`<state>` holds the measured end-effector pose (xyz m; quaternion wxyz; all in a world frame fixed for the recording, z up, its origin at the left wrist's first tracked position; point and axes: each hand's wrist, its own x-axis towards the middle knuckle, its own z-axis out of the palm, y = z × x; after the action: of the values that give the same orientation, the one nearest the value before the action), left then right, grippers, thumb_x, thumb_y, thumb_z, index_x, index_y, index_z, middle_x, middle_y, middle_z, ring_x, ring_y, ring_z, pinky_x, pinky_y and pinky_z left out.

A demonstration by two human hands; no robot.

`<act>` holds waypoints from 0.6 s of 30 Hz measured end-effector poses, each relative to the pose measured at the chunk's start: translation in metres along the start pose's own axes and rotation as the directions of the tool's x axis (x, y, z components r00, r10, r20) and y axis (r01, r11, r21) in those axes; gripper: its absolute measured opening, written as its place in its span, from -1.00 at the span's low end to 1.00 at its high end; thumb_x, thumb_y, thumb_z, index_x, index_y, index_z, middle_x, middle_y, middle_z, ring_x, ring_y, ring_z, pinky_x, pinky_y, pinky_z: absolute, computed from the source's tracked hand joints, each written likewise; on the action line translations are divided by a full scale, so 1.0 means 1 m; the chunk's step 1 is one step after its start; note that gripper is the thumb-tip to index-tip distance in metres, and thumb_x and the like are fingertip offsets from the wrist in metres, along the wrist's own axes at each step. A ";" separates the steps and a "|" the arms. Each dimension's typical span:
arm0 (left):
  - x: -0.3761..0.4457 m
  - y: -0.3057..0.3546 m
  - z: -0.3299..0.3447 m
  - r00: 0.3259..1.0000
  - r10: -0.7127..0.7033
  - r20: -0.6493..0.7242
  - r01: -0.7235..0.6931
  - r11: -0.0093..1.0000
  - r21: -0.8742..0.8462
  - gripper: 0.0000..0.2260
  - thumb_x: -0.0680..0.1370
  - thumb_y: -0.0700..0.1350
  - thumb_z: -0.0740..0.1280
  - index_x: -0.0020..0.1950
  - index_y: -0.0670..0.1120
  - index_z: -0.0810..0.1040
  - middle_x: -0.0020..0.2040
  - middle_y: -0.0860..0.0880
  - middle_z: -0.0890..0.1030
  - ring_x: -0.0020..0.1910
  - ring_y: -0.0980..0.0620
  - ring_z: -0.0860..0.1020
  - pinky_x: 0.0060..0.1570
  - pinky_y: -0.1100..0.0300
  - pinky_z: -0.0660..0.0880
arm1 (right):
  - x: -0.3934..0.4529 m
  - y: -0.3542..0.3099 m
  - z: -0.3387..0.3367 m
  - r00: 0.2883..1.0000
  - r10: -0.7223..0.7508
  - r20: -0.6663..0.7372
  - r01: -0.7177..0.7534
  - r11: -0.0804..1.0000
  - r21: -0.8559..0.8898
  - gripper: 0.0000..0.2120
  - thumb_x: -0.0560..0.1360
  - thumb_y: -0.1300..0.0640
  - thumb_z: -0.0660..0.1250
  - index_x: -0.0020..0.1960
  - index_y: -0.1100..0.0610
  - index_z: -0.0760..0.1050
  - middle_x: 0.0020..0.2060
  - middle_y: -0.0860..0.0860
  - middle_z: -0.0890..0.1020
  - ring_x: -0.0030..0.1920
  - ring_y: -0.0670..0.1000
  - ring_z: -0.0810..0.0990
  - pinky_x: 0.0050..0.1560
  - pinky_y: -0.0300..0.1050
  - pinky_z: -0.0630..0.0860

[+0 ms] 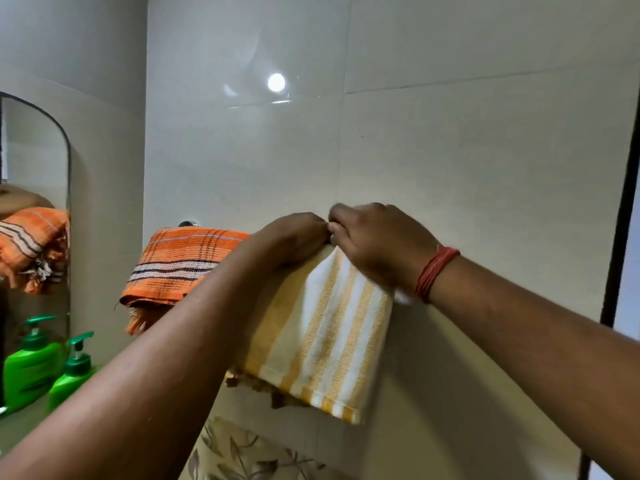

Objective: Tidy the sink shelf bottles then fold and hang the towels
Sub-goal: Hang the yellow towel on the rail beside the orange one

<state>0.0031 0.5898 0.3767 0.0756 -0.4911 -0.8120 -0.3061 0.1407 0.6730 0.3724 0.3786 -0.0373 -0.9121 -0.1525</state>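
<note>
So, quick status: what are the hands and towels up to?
Both hands, left and right, grip the striped yellow towel at its top edge. Orange towel already hung beside it. Nothing in the way.

Yellow-striped towel (322,337): woven cloth, matt, ribbed texture. Left of it, orange checked towel (180,268): coarser weave, frayed fringe. Wall tiles (450,150) behind: glossy, smooth, reflecting lamp. Green pump bottles (71,379) far left: shiny plastic.

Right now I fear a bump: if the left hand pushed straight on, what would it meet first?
Probably the right hand, which already touches the left hand atop the yellow striped towel.
</note>
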 end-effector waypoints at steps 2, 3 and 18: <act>0.003 0.000 0.002 0.999 -0.024 -0.025 0.021 0.992 -0.124 -0.78 0.66 -0.22 0.16 0.20 -0.26 0.54 0.27 -0.33 0.56 0.02 -0.22 0.57 -0.07 0.12 0.50 | -0.003 -0.014 0.004 1.000 -0.008 -0.027 0.011 0.995 0.102 -0.55 0.59 -0.25 0.11 0.21 0.09 0.39 -0.07 0.13 0.66 -0.10 0.18 0.62 -0.20 -0.03 0.40; 0.004 -0.001 0.003 0.998 -0.026 -0.058 0.018 0.990 -0.137 -0.81 0.66 -0.22 0.19 0.14 -0.25 0.56 0.21 -0.34 0.58 -0.03 -0.22 0.59 -0.17 0.16 0.50 | -0.002 -0.019 0.008 0.997 0.018 0.070 -0.025 0.995 0.094 -0.38 0.53 -0.37 0.12 0.33 0.09 0.29 0.01 0.14 0.65 -0.05 0.18 0.62 -0.18 -0.05 0.37; -0.020 -0.019 0.022 0.901 0.078 -0.427 -0.047 0.995 0.084 -0.62 0.69 0.09 0.05 -0.10 -0.03 0.58 -0.11 -0.04 0.66 -0.08 -0.12 0.57 -0.12 0.04 0.42 | -0.027 0.029 -0.007 0.873 0.107 0.476 -0.166 0.983 0.083 -0.63 0.50 -0.36 0.25 0.08 -0.11 0.31 -0.14 -0.07 0.54 -0.22 -0.02 0.62 -0.36 -0.15 0.52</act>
<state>0.0014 0.5812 0.3428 0.2798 -0.4344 -0.7698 -0.3748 0.1698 0.6998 0.3655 0.1579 -0.1146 -0.9792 -0.0562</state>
